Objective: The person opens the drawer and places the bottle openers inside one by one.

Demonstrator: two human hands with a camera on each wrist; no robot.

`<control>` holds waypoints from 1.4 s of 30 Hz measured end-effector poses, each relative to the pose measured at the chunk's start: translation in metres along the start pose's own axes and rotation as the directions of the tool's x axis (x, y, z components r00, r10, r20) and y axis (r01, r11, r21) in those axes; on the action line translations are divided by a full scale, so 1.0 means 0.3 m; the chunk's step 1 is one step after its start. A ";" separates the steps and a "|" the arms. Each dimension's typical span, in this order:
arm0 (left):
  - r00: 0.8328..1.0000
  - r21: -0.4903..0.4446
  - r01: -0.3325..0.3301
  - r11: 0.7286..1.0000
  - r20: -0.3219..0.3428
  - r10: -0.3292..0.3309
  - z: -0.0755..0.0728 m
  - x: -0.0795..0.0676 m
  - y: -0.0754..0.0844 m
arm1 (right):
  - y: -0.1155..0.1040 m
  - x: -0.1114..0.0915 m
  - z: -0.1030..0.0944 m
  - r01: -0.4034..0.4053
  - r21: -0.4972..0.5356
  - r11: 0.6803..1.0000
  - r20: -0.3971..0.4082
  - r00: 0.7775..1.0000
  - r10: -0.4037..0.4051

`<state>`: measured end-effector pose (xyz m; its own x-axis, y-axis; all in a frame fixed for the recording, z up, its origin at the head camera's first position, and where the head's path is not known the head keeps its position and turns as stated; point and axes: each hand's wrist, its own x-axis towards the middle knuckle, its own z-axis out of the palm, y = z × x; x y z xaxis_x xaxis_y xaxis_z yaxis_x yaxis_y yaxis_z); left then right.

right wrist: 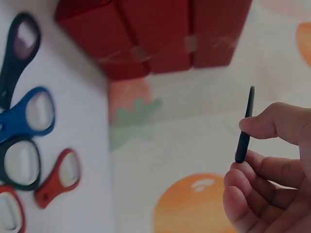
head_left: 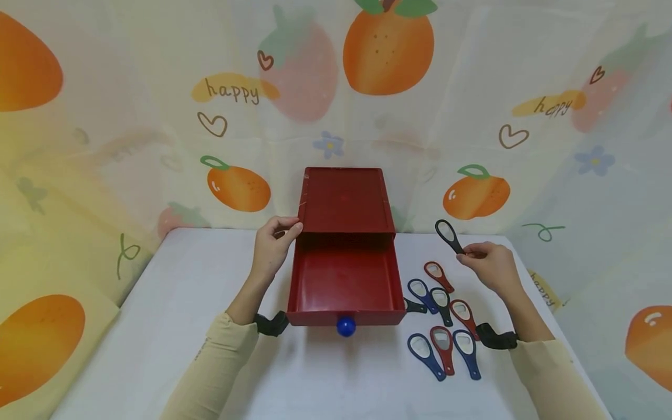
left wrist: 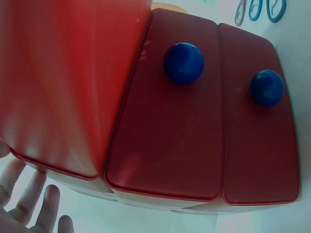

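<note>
A red drawer cabinet point(head_left: 346, 198) stands at the back of the table, its top drawer point(head_left: 346, 286) pulled out and bare inside, a blue knob point(head_left: 346, 326) on the front. My left hand point(head_left: 274, 245) touches the cabinet's upper left edge; in the left wrist view its spread fingers point(left wrist: 47, 206) lie beside the red side. Off to the right, my right hand point(head_left: 490, 265) pinches the handle of a black magnifying glass point(head_left: 448, 234) between thumb and fingers, above the table. The right wrist view shows this magnifying glass point(right wrist: 245, 131) edge-on.
Several red, blue and black magnifying glasses point(head_left: 443, 349) lie on the white table point(head_left: 173, 326) right of the cabinet. Two lower drawers point(left wrist: 165, 131) with blue knobs are closed. A fruit-printed cloth point(head_left: 441, 134) hangs behind the table.
</note>
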<state>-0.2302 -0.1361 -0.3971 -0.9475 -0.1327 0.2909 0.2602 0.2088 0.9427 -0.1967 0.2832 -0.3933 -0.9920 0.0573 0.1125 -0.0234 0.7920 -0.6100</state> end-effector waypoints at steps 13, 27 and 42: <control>1.000 -0.024 -0.016 1.000 0.018 0.016 -0.008 0.007 -0.008 | -0.184 -0.032 -0.053 0.239 -0.004 0.971 -0.097 0.966 -0.238; 1.000 -0.004 -0.008 1.000 0.012 0.008 -0.008 0.015 -0.010 | -0.384 0.012 -0.085 0.450 -0.058 0.891 0.112 0.890 -0.442; 1.000 -0.014 0.000 1.000 -0.001 0.000 -0.005 -0.001 -0.010 | -0.559 -0.002 0.006 0.554 0.007 0.833 0.363 0.774 -0.518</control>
<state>-0.2305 -0.1381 -0.3997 -0.9473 -0.1331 0.2915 0.2632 0.1956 0.9447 -0.1925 0.1491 -0.2924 -0.8011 -0.5867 0.1187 -0.5699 0.6869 -0.4510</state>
